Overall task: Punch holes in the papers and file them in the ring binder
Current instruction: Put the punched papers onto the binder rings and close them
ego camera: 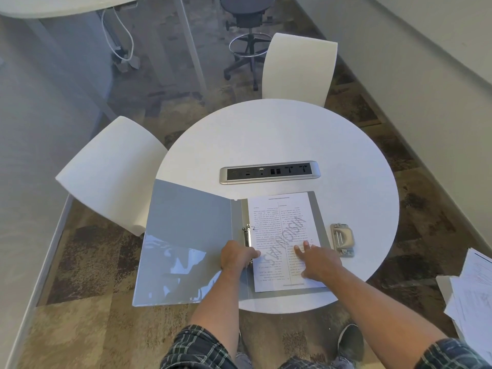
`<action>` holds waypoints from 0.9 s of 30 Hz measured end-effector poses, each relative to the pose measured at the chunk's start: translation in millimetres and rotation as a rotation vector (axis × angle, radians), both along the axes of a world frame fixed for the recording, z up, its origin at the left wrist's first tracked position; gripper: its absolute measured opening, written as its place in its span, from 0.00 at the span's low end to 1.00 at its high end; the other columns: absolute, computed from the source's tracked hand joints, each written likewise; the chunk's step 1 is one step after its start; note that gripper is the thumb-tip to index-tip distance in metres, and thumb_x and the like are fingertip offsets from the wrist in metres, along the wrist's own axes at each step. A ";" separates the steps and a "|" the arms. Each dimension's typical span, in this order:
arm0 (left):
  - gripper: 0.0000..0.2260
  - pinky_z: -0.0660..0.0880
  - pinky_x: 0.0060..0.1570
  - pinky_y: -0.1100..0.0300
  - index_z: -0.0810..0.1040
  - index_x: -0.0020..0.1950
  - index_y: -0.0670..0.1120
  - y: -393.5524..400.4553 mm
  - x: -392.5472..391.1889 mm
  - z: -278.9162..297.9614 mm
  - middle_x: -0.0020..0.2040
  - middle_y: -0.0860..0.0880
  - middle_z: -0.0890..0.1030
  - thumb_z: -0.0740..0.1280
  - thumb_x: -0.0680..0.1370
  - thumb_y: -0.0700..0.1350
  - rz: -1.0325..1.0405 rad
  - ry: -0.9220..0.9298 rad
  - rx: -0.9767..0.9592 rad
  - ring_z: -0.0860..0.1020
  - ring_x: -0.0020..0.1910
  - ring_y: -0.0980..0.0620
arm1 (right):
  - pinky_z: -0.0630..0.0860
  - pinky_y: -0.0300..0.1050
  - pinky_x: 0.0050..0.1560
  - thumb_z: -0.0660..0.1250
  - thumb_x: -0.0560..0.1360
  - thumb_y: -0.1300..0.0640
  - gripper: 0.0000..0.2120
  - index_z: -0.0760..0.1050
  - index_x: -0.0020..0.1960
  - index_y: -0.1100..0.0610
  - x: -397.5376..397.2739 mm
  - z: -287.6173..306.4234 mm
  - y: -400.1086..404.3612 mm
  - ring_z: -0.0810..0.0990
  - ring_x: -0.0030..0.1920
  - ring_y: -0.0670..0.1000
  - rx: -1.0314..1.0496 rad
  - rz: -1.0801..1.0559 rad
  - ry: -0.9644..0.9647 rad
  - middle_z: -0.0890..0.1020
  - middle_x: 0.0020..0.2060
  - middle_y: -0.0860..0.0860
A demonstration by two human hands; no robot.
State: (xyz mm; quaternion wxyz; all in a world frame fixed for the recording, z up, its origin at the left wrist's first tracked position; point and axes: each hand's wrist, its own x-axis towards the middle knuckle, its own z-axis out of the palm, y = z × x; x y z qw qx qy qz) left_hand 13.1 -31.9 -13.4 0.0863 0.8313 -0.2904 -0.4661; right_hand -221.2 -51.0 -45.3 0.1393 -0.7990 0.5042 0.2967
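Note:
A grey ring binder point(186, 225) lies open on the round white table point(279, 134), its left cover hanging past the table edge. A printed paper point(282, 222) with a large watermark lies on the binder's right half. My left hand point(237, 257) rests on the metal ring mechanism point(247, 234) at the paper's left edge, fingers curled; whether it grips anything I cannot tell. My right hand point(316, 261) lies flat on the paper with fingers spread. A metal hole punch point(342, 239) sits on the table just right of the binder.
A power and data socket strip point(269, 172) is set into the table behind the binder. Two white chairs point(111, 169) point(299, 67) stand at the left and far sides. A loose stack of papers point(474, 294) lies at the right edge. A dark office stool point(247, 30) stands farther back.

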 end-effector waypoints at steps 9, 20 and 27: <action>0.09 0.76 0.33 0.62 0.79 0.42 0.43 0.0 -4.4 4.2 0.39 0.47 0.84 0.77 0.71 0.45 -0.002 -0.035 -0.024 0.82 0.36 0.49 | 0.81 0.52 0.57 0.63 0.79 0.45 0.37 0.48 0.82 0.43 -0.2 -0.7 -1.2 0.75 0.70 0.55 -0.003 0.003 -0.014 0.55 0.82 0.50; 0.17 0.79 0.37 0.57 0.81 0.52 0.39 9.6 -3.7 -7.3 0.48 0.43 0.86 0.79 0.73 0.51 -0.030 -0.031 -0.026 0.86 0.43 0.45 | 0.79 0.51 0.61 0.61 0.80 0.47 0.34 0.50 0.82 0.39 -3.4 -1.1 10.9 0.72 0.74 0.54 0.004 -0.142 -0.119 0.55 0.82 0.46; 0.19 0.80 0.40 0.55 0.80 0.53 0.39 11.0 -6.1 -4.8 0.50 0.42 0.86 0.78 0.73 0.52 -0.036 -0.028 -0.060 0.86 0.48 0.43 | 0.79 0.48 0.52 0.72 0.74 0.45 0.28 0.68 0.68 0.54 -6.7 -3.1 37.7 0.79 0.60 0.53 -0.289 -0.598 -0.341 0.75 0.67 0.52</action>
